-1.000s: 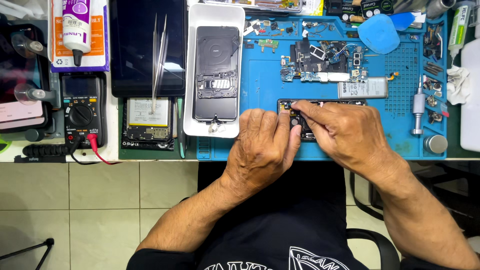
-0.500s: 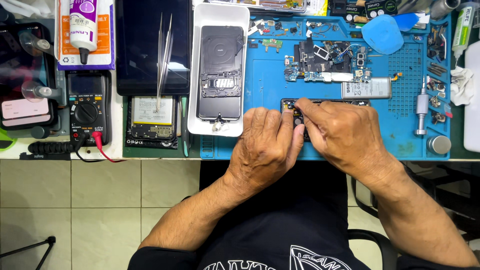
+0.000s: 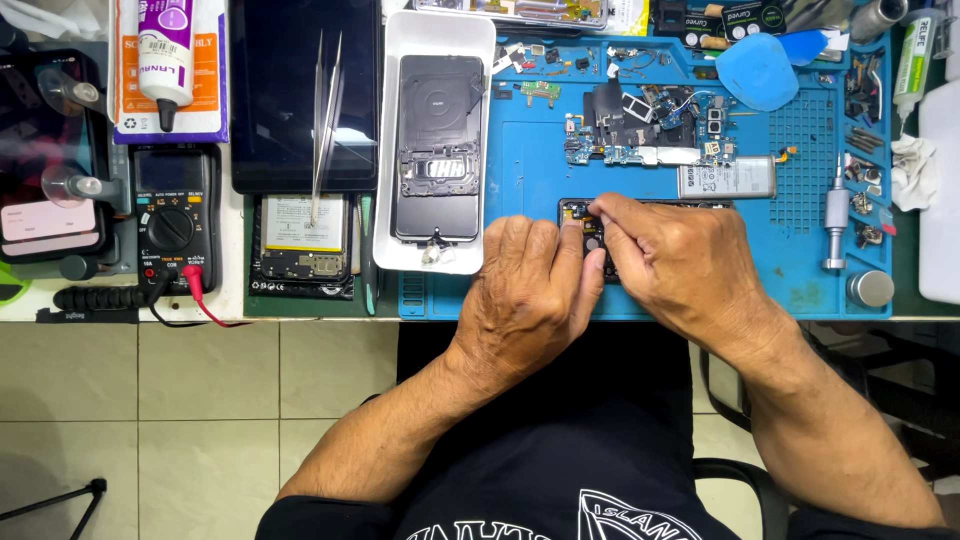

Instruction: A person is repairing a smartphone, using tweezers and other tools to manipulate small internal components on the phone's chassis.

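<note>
A dark, opened phone body lies on the blue repair mat, mostly covered by both hands. My left hand rests on its near left part, fingers curled and pressing down on it. My right hand lies over its right part, with thumb and forefinger pinched at the top left corner of the phone; whether something small is between them is hidden.
A white tray with a phone back panel sits left of the mat. Further left are tweezers on a dark tablet, a multimeter and a glue tube. Loose boards, a small battery and a screwdriver lie on the mat.
Both hands stay on the phone body; the right fingers have shifted slightly toward its top left corner. The view has drifted a little.
</note>
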